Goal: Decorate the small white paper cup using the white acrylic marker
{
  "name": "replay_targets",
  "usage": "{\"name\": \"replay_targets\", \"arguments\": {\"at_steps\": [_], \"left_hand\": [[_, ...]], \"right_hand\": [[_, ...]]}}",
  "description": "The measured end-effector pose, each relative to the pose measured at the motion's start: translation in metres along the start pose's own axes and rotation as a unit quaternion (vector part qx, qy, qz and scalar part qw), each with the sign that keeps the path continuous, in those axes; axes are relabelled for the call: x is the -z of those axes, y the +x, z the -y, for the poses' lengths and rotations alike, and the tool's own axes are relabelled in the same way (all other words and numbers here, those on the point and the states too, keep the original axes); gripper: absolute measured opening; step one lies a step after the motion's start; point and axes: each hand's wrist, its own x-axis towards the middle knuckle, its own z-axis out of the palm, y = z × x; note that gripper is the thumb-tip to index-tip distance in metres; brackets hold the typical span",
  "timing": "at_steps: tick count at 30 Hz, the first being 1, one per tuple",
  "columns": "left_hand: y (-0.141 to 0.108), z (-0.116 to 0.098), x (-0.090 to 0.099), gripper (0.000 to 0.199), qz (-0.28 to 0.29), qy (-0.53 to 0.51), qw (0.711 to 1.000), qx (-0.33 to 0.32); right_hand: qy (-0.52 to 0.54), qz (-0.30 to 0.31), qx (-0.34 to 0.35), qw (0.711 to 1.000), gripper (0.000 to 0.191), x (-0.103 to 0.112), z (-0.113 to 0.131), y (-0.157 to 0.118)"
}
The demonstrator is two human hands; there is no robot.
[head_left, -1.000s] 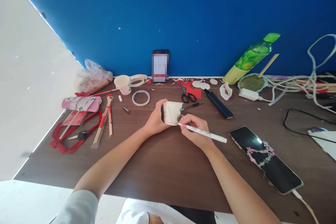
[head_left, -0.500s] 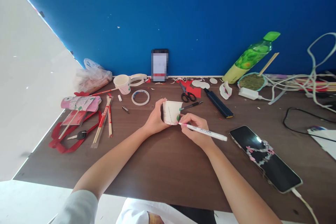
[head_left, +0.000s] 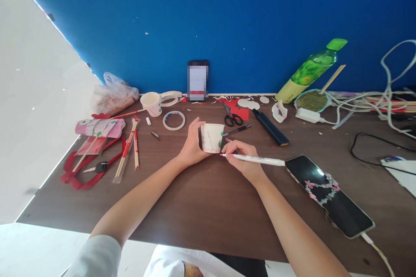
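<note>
My left hand (head_left: 191, 143) is closed around the left side of a white paper cup (head_left: 212, 138) with green dots and a pink line near its lower edge. In my right hand (head_left: 243, 159) is a white acrylic marker (head_left: 260, 160) with a pink tip. The tip points left, close to the cup's lower right edge; whether it touches the cup I cannot tell. Behind the cup lie a black pen (head_left: 238, 130) and black-handled scissors (head_left: 232, 117).
At left are a second paper cup (head_left: 151, 103), a tape roll (head_left: 173, 120), wrapped chopsticks (head_left: 127, 149) and a pink paper fish (head_left: 99, 127). A phone (head_left: 329, 197) lies at right, near a green bottle (head_left: 307, 71). Another phone (head_left: 198, 80) leans against the blue panel.
The marker has drawn slightly away from the cup and lies at a flatter angle. The cup has shifted a little left and up in my left hand.
</note>
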Motion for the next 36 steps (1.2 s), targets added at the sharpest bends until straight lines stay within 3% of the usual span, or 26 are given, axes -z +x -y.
{"name": "replay_targets", "arguments": {"at_steps": [5,10,20,36], "left_hand": [[0.0009,-0.0039,0.0024,0.097,0.011,0.002,1.000,-0.014],[0.0013,-0.0083,0.0050,0.092,0.031,0.007,0.999,-0.032],[0.0004,-0.0072,0.0034,0.096,0.037,-0.028,0.998,0.033],[0.0008,-0.0066,0.0035,0.096,0.036,-0.031,0.998,0.033]], "right_hand": [[0.138,-0.004,-0.023,0.990,0.023,-0.0011,-0.0039,0.0008],[0.213,-0.022,0.010,0.977,0.023,-0.0022,0.0004,0.0008],[-0.002,-0.002,0.031,1.000,0.013,-0.0017,0.0036,-0.0038],[-0.041,-0.012,0.042,0.998,0.015,-0.0054,0.0023,-0.0044]]}}
